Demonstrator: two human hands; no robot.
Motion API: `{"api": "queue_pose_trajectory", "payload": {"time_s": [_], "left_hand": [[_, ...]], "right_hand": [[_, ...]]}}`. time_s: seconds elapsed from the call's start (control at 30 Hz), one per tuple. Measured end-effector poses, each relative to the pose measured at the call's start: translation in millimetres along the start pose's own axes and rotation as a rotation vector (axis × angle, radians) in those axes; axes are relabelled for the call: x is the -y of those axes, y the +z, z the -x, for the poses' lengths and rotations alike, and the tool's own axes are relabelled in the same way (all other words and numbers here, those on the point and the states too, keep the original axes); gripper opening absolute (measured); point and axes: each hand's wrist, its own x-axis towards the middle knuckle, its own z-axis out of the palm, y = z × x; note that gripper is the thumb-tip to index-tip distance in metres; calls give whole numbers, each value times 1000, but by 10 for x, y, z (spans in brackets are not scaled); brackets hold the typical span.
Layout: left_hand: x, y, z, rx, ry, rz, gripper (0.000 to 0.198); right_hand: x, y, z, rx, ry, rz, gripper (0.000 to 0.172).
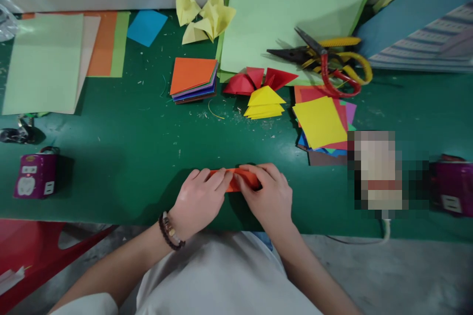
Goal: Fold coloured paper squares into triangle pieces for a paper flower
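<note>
At front of green table (121,192), left hand (197,202), right hand (263,194) closed on folded orange paper (242,178).

Left hand (197,202) and right hand (263,196) pinch a folded orange paper strip (242,176) on a green workbench (121,177), near stacked origami squares (192,78).

The orange paper strip (236,179) is matt, smooth craft paper, and the green work surface (121,167) beneath it has a smooth, faintly glossy coating (light pools on it in pale patches). Ahead of the strip, the stacked paper squares (193,78) look just as matt. Further ahead and to the right, the long-nosed pliers (286,53) are dark metal with ribbed yellow plastic grips (342,42). Left of the strip, the purple power socket (36,175) is glossy plastic. Near the strip, the bracelet (170,231) has polished dark beads.
</note>
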Motion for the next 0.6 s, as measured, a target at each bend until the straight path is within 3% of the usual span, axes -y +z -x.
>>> {"api": "queue_pose_trajectory", "payload": {"time_s": [0.37,0.6], "left_hand": [[-18,31,-17,81,12,-78,38],[-216,87,-39,50,-117,-121,38]], "right_hand": [[-92,-63,60,-34,-39,-124,21],[-211,-64,-88,-73,-38,-124,16]]}}
